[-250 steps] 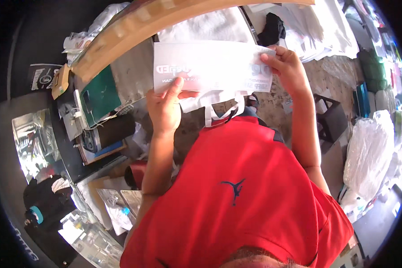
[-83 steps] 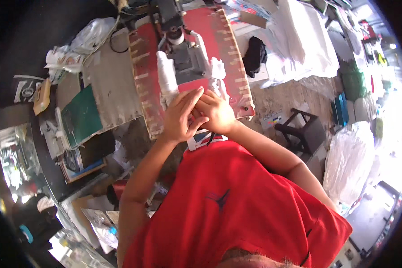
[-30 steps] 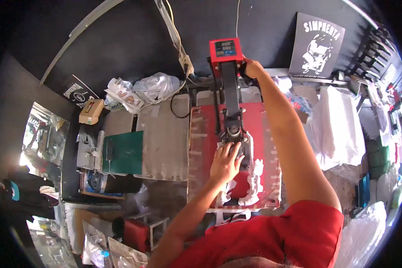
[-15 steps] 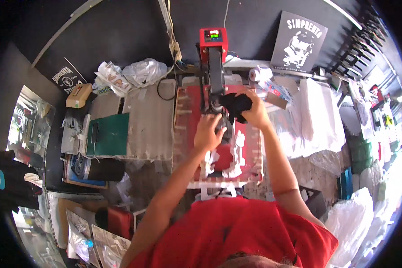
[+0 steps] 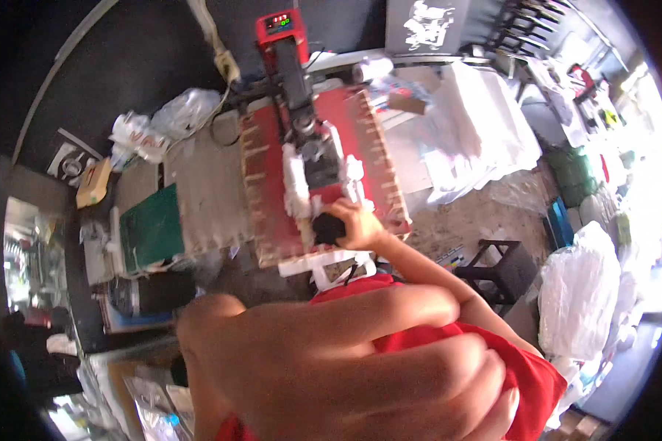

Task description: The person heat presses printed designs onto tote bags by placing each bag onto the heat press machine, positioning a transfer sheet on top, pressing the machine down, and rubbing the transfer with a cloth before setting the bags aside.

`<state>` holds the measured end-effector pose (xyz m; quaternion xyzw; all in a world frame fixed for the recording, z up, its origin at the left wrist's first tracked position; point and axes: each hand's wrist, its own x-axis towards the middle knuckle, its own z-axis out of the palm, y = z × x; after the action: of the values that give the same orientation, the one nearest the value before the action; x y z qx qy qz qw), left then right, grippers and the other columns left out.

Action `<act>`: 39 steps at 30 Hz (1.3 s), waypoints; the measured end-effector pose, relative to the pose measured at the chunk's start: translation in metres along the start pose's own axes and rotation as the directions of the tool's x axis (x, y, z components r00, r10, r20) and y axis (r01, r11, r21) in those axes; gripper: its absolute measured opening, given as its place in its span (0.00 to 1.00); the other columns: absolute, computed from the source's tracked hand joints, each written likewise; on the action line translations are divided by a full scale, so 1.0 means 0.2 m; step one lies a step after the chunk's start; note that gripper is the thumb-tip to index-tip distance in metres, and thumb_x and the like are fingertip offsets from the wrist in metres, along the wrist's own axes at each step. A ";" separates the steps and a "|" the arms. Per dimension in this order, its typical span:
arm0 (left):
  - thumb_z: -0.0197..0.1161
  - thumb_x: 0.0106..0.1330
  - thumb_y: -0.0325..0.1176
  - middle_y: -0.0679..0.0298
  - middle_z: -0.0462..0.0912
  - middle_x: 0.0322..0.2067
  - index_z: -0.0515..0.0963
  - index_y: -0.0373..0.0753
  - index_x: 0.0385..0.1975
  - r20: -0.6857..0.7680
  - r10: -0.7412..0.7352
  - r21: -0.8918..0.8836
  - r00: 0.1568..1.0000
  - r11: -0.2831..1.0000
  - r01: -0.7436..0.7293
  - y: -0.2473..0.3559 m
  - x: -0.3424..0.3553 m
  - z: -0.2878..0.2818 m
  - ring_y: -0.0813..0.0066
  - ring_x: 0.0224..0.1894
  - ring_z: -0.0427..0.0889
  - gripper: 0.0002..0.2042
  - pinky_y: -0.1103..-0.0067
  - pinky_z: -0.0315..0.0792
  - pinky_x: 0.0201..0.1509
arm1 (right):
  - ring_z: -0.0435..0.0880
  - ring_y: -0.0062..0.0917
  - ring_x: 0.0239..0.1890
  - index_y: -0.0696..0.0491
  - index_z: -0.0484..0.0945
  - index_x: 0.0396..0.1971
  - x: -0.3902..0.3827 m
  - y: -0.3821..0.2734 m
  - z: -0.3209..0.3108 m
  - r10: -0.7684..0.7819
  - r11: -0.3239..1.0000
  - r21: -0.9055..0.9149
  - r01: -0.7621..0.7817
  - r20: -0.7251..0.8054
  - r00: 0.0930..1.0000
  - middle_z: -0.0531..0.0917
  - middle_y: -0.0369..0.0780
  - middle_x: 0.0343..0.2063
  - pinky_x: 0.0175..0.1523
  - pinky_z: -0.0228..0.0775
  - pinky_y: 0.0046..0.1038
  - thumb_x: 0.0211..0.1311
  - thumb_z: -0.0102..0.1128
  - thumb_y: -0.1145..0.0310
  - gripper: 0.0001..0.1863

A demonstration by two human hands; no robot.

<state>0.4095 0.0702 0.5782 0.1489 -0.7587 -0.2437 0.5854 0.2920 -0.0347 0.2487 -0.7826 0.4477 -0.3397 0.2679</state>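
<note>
Fingers of the right hand (image 5: 357, 226) are wrapped round the black knob (image 5: 326, 228) at the near end of the heat press lever (image 5: 301, 103), closed tight on it so that only the left face of the knob shows. From that grip the lever runs straight away to the red control box (image 5: 278, 26) with its small lit display at the far end. Under the hand and spreading to both sides of it lies the red upper platen (image 5: 272, 184), lowered flat, its edges marked with pale strips (worn tape or padding, hard to say which). White fabric (image 5: 329, 262) pokes out from beneath the platen just below the gripping hand, towards the person's red shirt (image 5: 522, 375).

The left hand (image 5: 346, 375) is raised very close to the camera and fills the lower middle of the view, blurred, knuckles forward and fingers curled in; I cannot tell whether anything is inside it, and it touches nothing on the bench.

Left of the grip, beside the platen, sits a grey padded mat (image 5: 202, 191), and beyond that a green cutting mat (image 5: 148, 228). Right of the grip, well apart, white cloth is heaped on a table (image 5: 478, 132), a black stool (image 5: 504, 275) stands on the floor, and a large white plastic bag (image 5: 581, 294) lies further out.
</note>
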 end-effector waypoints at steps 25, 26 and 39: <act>0.62 0.67 0.36 0.58 0.75 0.53 0.71 0.34 0.58 0.596 -0.364 -0.156 0.715 0.821 0.549 -1.01 -0.28 0.30 0.69 0.56 0.74 0.22 0.75 0.68 0.58 | 0.75 0.28 0.54 0.53 0.72 0.58 -0.40 -0.21 -0.75 0.446 0.615 0.788 0.024 -0.373 0.814 0.78 0.40 0.51 0.61 0.66 0.31 0.37 0.74 0.76 0.40; 0.62 0.67 0.36 0.56 0.74 0.55 0.69 0.33 0.60 0.654 -0.325 -0.218 0.683 0.783 0.582 -1.05 -0.31 0.38 0.69 0.58 0.73 0.24 0.74 0.68 0.60 | 0.74 0.29 0.55 0.51 0.74 0.56 -0.46 -0.18 -0.75 0.465 0.741 0.670 -0.049 -0.459 0.757 0.78 0.40 0.51 0.61 0.66 0.32 0.36 0.76 0.72 0.39; 0.56 0.71 0.43 0.56 0.67 0.60 0.59 0.40 0.66 0.987 -0.146 -0.079 0.069 -0.060 0.995 -1.07 -0.70 1.00 0.60 0.61 0.70 0.27 0.63 0.73 0.58 | 0.72 0.43 0.42 0.54 0.67 0.37 -1.01 -0.29 -0.51 0.306 0.898 0.202 -0.391 -0.925 0.224 0.71 0.44 0.35 0.47 0.67 0.36 0.29 0.73 0.73 0.29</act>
<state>0.2415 0.0014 0.3081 0.0884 -0.4564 -0.8830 -0.0656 0.1699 0.1580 0.2951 -0.3240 0.6925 -0.6446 -0.0037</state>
